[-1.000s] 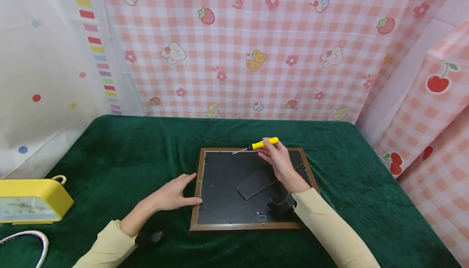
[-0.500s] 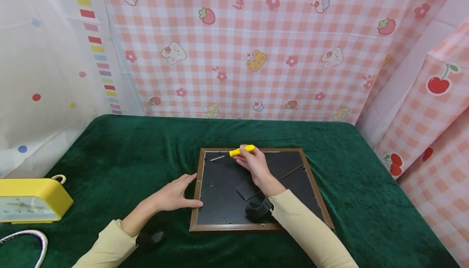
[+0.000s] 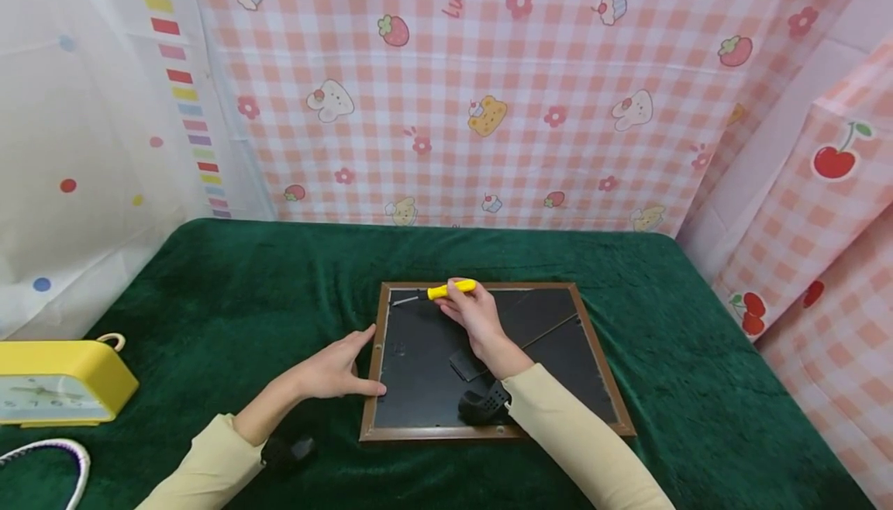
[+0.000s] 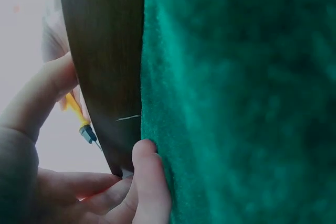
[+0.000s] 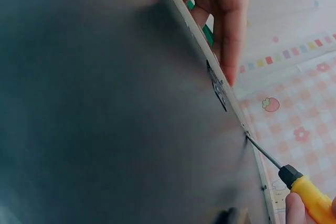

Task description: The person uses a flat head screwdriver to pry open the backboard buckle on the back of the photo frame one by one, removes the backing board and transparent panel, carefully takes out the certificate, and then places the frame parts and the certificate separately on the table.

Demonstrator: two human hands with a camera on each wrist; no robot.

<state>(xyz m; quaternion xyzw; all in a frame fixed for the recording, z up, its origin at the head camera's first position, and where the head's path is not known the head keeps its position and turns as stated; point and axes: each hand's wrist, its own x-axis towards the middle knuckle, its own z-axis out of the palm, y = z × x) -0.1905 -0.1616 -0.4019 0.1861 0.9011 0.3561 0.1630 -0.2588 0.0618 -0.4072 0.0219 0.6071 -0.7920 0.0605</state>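
A brown picture frame (image 3: 453, 432) lies face down, its black backing board (image 3: 425, 386) and folded stand (image 3: 463, 365) uppermost. My right hand (image 3: 481, 328) pinches the yellow handle of a flathead screwdriver (image 3: 446, 290) over the upper left part of the board. In the right wrist view, the screwdriver's tip is right at a small dark tab (image 5: 247, 135) on the frame's inner edge. My left hand (image 3: 331, 370) holds the left side of the frame, thumb over the rim and fingers along the outer side. A metal hanger (image 5: 217, 86) sits between that hand and the tip.
Dark green cloth (image 3: 265, 285) covers the table. A yellow alarm clock (image 3: 105, 370) and a white looped cord (image 3: 85, 460) lie at the left. A pink checked curtain (image 3: 432, 68) hangs behind the table.
My right hand has moved left with the screwdriver, bringing its tip from the frame's top edge to the inner left edge near the corner. My left hand has stayed at the left side.
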